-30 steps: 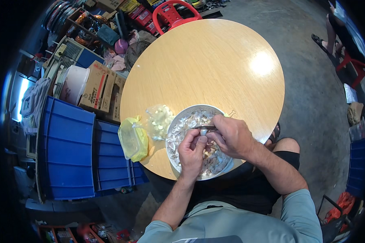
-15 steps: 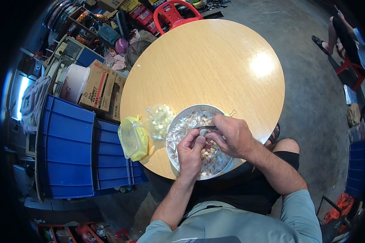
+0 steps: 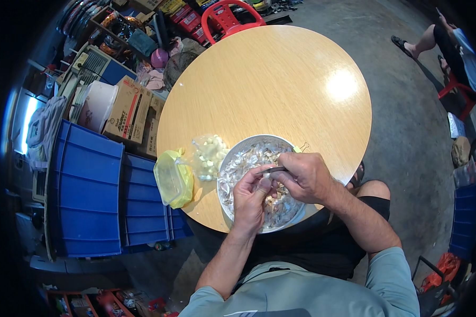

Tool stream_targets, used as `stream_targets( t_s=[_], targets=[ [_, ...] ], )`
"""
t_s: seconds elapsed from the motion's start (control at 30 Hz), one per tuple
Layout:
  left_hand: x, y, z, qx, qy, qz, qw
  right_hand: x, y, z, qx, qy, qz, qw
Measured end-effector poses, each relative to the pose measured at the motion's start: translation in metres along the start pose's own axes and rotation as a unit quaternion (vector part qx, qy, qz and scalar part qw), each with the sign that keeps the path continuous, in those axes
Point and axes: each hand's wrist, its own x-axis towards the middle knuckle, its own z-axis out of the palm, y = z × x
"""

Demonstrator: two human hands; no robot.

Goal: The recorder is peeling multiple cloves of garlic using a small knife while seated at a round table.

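Gripping a slim blade (image 3: 274, 169), the right hand (image 3: 308, 177) overhangs a round bowl (image 3: 273, 230).

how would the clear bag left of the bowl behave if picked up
The bag would probably sag floppily, as its clear film looks thin and crinkled. The pale pieces inside look small and separate, so they would likely shift and bunch together.

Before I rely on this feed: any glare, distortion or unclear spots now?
Head view: white glare at the upper right of the round table; head view: fisheye bending curves the blue crate, and corners fade to black; head view: the pale piece between left hand and right hand is too small to identify.
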Motion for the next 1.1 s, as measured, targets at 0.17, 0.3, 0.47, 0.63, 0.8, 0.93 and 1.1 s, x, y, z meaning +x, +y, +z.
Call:
stream_targets(
  t_s=[0.17,0.3,0.47,0.63,0.8,0.93,1.1],
  targets=[
    [0.001,-0.002,-0.005,-0.122,-0.016,-0.072,0.990,0.001,0.001,-0.003,0.043,-0.032,0.029,0.998],
    [0.005,0.004,-0.002,-0.144,0.034,-0.101,0.984,-0.001,-0.001,-0.005,0.060,-0.047,0.013,0.997],
    [0.012,0.005,-0.022,-0.176,0.050,-0.092,0.979,0.000,-0.006,-0.012,0.076,-0.075,0.015,0.994],
    [0.008,0.016,-0.019,-0.097,0.051,-0.084,0.990,0.001,0.002,-0.006,-0.004,-0.044,0.025,0.999],
    [0.004,0.015,-0.019,-0.066,0.025,-0.112,0.991,0.001,0.003,-0.002,-0.019,-0.030,0.037,0.999],
    [0.003,0.015,-0.017,-0.097,0.024,-0.139,0.985,0.003,-0.001,-0.003,-0.018,-0.021,0.027,0.999],
    [0.001,0.013,-0.014,-0.160,-0.007,-0.176,0.971,0.003,0.000,0.001,-0.024,-0.027,0.010,0.999]
  ],
)
